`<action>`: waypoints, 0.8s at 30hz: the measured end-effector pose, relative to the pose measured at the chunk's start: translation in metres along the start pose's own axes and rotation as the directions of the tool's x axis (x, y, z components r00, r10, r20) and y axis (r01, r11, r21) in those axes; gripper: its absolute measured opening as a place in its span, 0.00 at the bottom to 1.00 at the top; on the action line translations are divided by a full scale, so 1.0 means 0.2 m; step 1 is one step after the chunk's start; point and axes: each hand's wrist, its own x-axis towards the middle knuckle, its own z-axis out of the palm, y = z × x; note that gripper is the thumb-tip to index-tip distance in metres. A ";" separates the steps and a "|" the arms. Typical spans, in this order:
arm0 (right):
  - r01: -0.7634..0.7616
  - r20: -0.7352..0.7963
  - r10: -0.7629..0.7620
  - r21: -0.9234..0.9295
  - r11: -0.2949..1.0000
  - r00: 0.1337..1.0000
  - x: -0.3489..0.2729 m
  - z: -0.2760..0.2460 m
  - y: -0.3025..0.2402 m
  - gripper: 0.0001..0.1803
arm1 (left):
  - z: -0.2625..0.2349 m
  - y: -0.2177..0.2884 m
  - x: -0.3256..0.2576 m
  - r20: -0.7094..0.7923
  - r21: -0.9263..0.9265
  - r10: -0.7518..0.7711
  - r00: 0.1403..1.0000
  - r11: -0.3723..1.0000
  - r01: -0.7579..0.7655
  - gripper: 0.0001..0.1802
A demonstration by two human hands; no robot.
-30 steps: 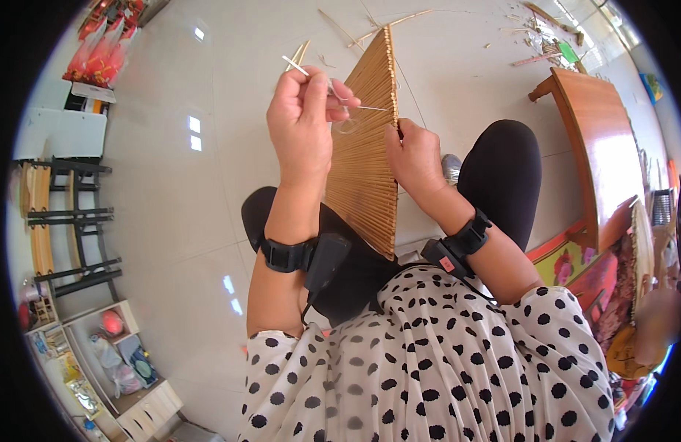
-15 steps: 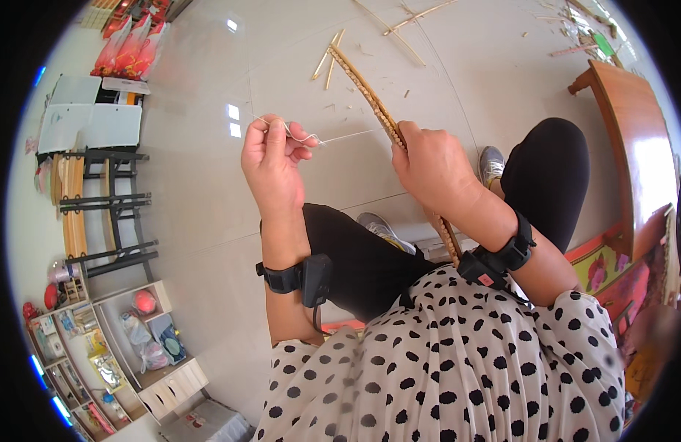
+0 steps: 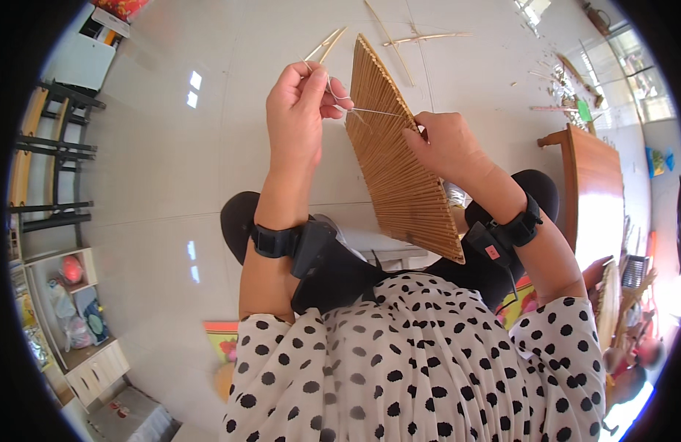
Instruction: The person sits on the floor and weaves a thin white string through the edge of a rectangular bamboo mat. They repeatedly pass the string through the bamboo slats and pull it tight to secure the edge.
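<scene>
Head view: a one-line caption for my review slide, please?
Left hand holding white thread that runs to a tan stalk panel, its edge held by the right hand.

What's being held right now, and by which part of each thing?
The left grip pinches white thread at a stretch away from the panel; the right grip holds the brown stick panel by its right-hand edge.

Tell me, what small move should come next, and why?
Probably a gentle pull by the left hand, away from the panel: it pinches the thread, which runs straight to the panel's edge, where the right hand holds on.
</scene>
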 end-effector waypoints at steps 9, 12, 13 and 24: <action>0.018 -0.117 -0.043 -0.206 0.978 0.992 0.06 0.07 -0.04 0.19 | -0.02 0.01 0.01 -0.001 -0.024 0.045 0.999 0.999 -0.045 0.07; 0.024 -0.130 -0.063 -0.281 0.959 0.990 0.05 0.08 -0.06 0.19 | -0.04 0.00 0.02 -0.030 -0.015 0.072 0.997 0.997 -0.072 0.07; 0.017 -0.139 -0.060 -0.291 0.957 0.989 0.05 0.08 -0.06 0.19 | -0.03 0.00 0.02 -0.039 -0.024 0.076 0.996 0.997 -0.077 0.07; -0.016 -0.185 -0.051 -0.342 0.940 0.981 0.02 0.11 -0.05 0.18 | -0.09 0.01 0.02 -0.027 0.132 0.142 0.990 0.982 -0.137 0.08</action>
